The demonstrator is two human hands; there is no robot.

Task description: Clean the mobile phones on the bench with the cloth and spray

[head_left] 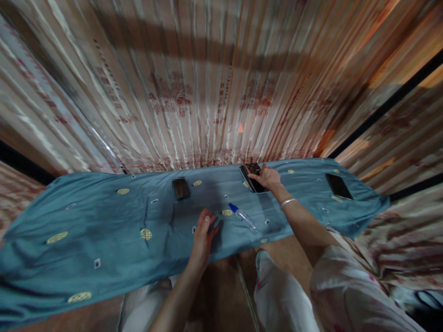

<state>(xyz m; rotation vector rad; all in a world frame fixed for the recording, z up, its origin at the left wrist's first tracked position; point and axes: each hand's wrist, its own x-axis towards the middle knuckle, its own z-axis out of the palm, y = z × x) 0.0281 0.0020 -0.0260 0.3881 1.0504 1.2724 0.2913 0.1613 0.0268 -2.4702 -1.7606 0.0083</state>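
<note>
My right hand (270,178), with a bangle at the wrist, closes its thumb and fingers over a small stack of dark, flat, phone-like slabs (256,184) near the back of the cloth-covered surface. Whether the stack still rests on the cloth, I cannot tell. My left hand (205,230) is held out over the cloth near its front edge, fingers apart and nothing in it. Between the two hands lies a slim clear bottle (246,219) with a blue cap, tilted toward the back left.
A blue cloth (110,230) with yellow ovals covers the long, narrow surface. A blurred dark block (182,188) lies left of centre, and a black phone (338,186) at the right. Pleated curtains (207,92) hang close behind; black poles (384,108) flank both sides.
</note>
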